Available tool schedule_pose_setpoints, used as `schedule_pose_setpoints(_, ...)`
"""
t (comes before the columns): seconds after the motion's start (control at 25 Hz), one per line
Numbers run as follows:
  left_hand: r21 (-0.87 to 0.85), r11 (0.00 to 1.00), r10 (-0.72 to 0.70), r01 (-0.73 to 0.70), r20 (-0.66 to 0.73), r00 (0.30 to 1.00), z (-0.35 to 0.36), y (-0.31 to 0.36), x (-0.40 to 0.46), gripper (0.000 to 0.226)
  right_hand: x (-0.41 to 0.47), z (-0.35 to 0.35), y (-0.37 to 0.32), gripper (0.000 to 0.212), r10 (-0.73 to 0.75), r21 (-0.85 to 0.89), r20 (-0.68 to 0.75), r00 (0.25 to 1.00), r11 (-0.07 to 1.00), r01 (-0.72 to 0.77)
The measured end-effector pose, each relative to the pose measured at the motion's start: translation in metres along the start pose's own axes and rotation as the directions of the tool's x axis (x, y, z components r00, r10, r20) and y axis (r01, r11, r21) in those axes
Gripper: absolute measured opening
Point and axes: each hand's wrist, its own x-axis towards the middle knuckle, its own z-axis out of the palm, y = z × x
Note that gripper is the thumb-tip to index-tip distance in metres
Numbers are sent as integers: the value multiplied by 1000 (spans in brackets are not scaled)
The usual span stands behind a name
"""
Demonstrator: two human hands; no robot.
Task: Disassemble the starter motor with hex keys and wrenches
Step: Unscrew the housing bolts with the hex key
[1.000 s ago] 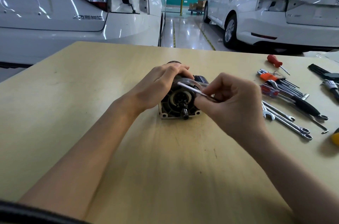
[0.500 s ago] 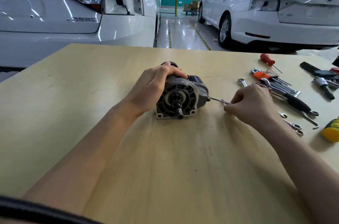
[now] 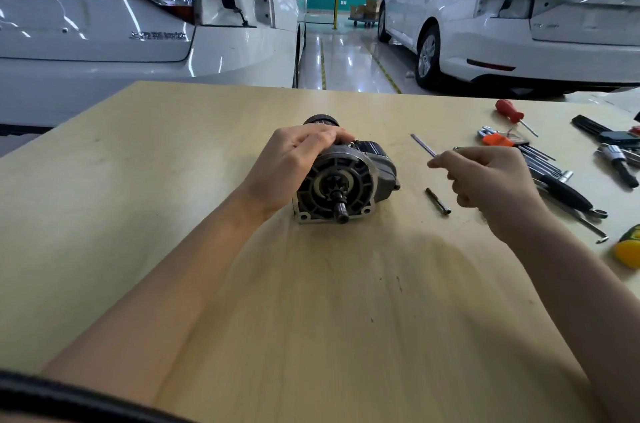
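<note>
One long bolt [image 3: 438,201] out beside starter motor [image 3: 341,180], left hand [image 3: 291,166] gripping housing, right hand [image 3: 485,177] pinching thin rod [image 3: 423,145], casing unopened.

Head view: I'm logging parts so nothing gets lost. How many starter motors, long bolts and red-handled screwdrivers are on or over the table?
starter motor: 1
long bolts: 2, a held bolt pinched in the right hand and a loose bolt lying on the table
red-handled screwdriver: 1
Total: 4
</note>
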Motion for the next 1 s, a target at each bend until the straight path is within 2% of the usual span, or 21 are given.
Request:
schedule_pose_setpoints(0.12,-85,996,-40,41,13,999,-3,-3,1,38,-4,-1,-6,9,34,204,25,999,978,-39)
schedule_pose_setpoints(0.2,-192,975,-105,108,23,994,-6,-5,2,43,-7,1,-9,13,67,325,99,993,941,-96)
schedule_pose_setpoints(0.32,-296,939,-179,175,11,984,-9,-7,5,43,-13,8,-9,19,81,380,251,965,908,-175)
schedule_pose_setpoints(0.44,-290,931,-214,221,56,975,-7,-9,5,40,-17,18,-7,26,91,393,372,924,886,-246)
schedule_pose_setpoints(0.52,-286,926,-227,246,99,969,-7,-9,4,41,-20,23,-5,25,95,455,448,889,831,-319)
schedule_pose_setpoints(0.64,-223,926,-265,303,187,946,-15,-9,4,53,-18,26,-5,25,79,598,435,897,719,-354)
schedule_pose_setpoints(0.72,-48,936,-329,348,230,916,-24,-10,4,88,-16,24,-6,21,29,678,352,936,681,-276)
schedule_pose_setpoints(0.76,37,928,-368,370,239,899,-27,-10,3,103,-17,24,-6,18,-18,683,304,952,701,-205)
schedule_pose_setpoints(0.8,96,917,-399,388,249,882,-30,-11,2,112,-19,25,-6,16,-85,633,248,965,769,-95)
schedule_pose_setpoints(0.88,115,899,-437,422,269,858,-33,-11,1,115,-26,30,-9,5,-308,309,126,943,916,258)
schedule_pose_setpoints(0.92,101,897,-441,430,275,854,-33,-12,1,112,-29,35,-12,8,-441,105,104,891,896,431)
schedule_pose_setpoints(1.0,58,884,-459,464,302,836,-34,-14,1,105,-32,45,-19,30,-620,-182,168,766,745,642)
